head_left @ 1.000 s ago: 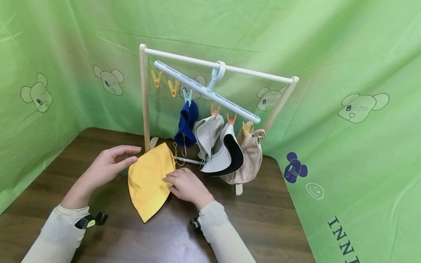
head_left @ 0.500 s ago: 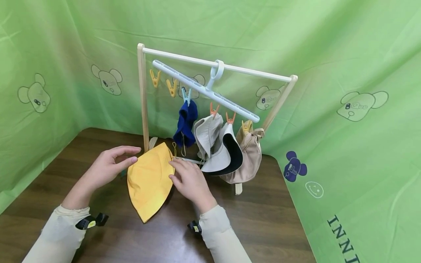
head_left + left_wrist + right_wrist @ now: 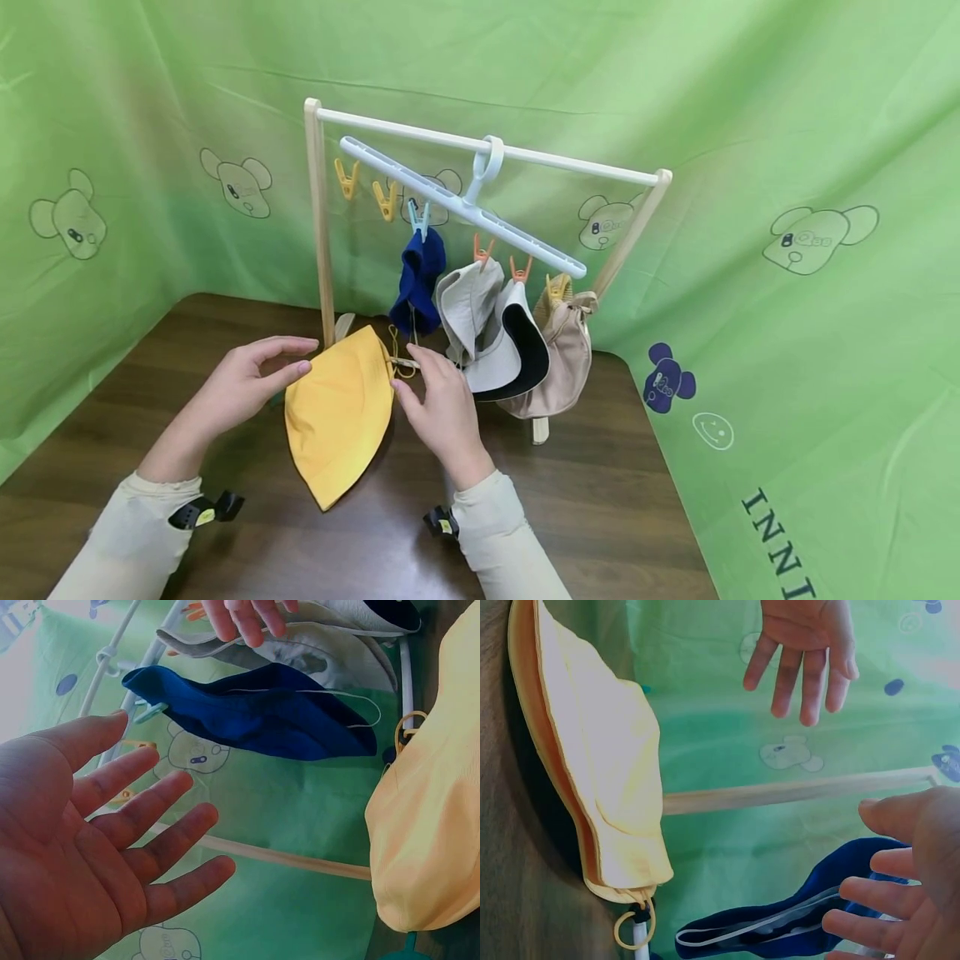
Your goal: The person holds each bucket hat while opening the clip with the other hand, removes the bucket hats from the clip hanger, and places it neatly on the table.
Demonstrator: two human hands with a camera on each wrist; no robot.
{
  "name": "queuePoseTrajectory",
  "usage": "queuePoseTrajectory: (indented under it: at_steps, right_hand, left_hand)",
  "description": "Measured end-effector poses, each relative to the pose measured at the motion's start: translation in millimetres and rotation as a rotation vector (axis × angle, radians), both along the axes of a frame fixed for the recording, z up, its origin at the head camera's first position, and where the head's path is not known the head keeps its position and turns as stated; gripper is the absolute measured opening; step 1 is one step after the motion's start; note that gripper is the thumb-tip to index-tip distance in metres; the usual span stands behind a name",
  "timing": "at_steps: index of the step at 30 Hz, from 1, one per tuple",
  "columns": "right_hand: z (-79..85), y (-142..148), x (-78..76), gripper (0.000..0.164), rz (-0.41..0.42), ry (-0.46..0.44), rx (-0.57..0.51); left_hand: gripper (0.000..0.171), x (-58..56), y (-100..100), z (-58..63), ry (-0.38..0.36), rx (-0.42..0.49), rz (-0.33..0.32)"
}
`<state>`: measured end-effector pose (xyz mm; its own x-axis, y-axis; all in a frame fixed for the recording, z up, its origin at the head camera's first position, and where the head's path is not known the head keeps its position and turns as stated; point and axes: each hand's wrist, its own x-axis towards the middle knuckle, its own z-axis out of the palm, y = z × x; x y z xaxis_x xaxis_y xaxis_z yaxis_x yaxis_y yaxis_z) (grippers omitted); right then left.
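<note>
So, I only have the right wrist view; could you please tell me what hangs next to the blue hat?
Observer: In the head view, a grey hat hangs just right of the blue hat.
Operator: Thank you. Does the hanger have a free clip, on the same side as the yellow hat?
Observer: Yes, its leftmost clip holds nothing.
Operator: And what hangs at the far right end, please?
Observer: A beige cloth item.
</note>
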<state>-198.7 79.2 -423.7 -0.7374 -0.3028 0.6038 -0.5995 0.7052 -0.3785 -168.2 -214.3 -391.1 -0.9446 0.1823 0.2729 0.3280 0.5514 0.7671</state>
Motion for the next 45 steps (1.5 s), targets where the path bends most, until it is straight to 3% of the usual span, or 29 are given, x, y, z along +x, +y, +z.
queuePoseTrajectory:
  at_steps: [9,18,26,34,45]
  right_hand:
    - [1.9,4.3,-1.3,0.054,-0.024,0.016,-0.048]
    - [3.7,4.6,-2.4,0.057,-0.033,-0.007,-0.034]
    - [4.5,5.1,-2.2,0.057,-0.032,-0.022,-0.034]
    - [3.1,4.1,-0.9,0.058,-0.029,-0.016,-0.034]
    - [6.3,6.6,-0.5,0.059,-0.033,-0.027,-0.032]
  left_hand:
    - [0.037,-3.7,8.6,-4.9,0.012,0.067,0.050]
    - [0.041,-17.5,21.5,-5.4,0.025,0.091,0.057]
    - [0.048,-34.7,33.8,14.3,-0.015,0.081,0.036]
    - [0.053,-57.7,44.8,38.5,-0.065,0.131,0.025]
    - [0.061,-84.2,55.9,65.2,-0.066,0.192,-0.006]
